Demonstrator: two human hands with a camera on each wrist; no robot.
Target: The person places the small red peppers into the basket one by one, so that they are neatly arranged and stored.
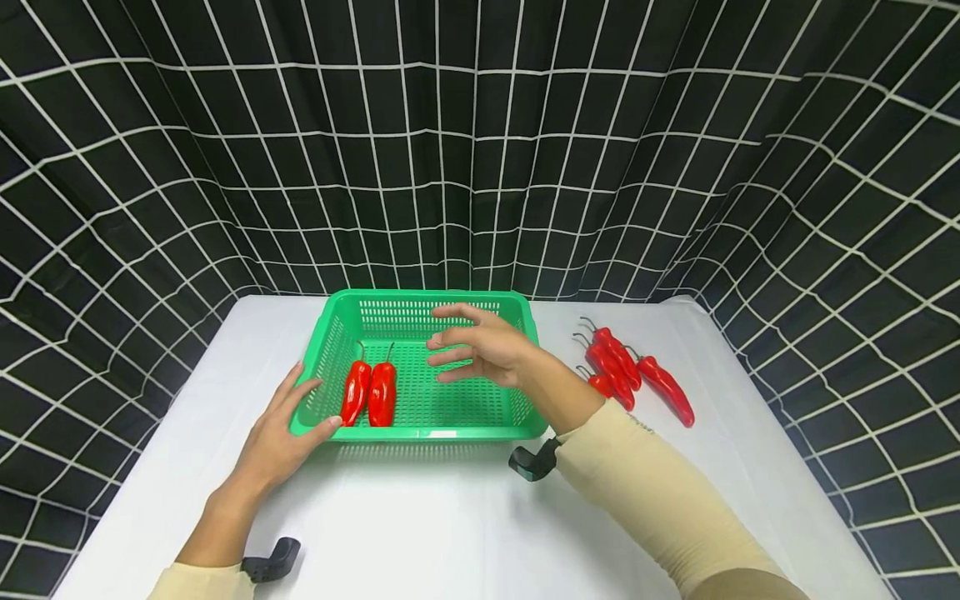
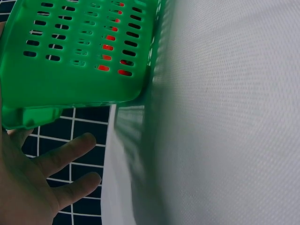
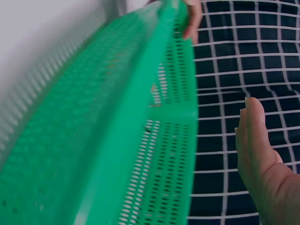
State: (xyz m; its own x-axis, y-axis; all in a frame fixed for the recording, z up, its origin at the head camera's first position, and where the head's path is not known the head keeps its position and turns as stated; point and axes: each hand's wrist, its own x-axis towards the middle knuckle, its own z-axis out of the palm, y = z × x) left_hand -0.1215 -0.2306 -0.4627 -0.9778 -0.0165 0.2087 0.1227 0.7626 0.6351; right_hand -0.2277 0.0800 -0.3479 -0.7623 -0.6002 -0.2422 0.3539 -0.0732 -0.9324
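Two red chili peppers (image 1: 382,395) lie side by side, stems pointing away, in the left part of a green perforated basket (image 1: 468,433). Spread around the basket's front left corner is my left hand (image 1: 279,433), with its thumb at the front rim and a finger over the side rim. In the left wrist view, other fingers (image 2: 70,154) of that hand stretch out straight beside the basket wall. My right hand (image 1: 483,346) hovers above the right half of the basket, holding nothing, fingers apart and pointing left. The right wrist view shows this hand (image 3: 258,145) above the rim.
Several more red chili peppers (image 1: 663,390) lie on the white table (image 1: 420,533) right of the basket, some overlapping and partly behind the right forearm. A black curtain with a white grid (image 1: 495,167) surrounds the table at the back and sides.
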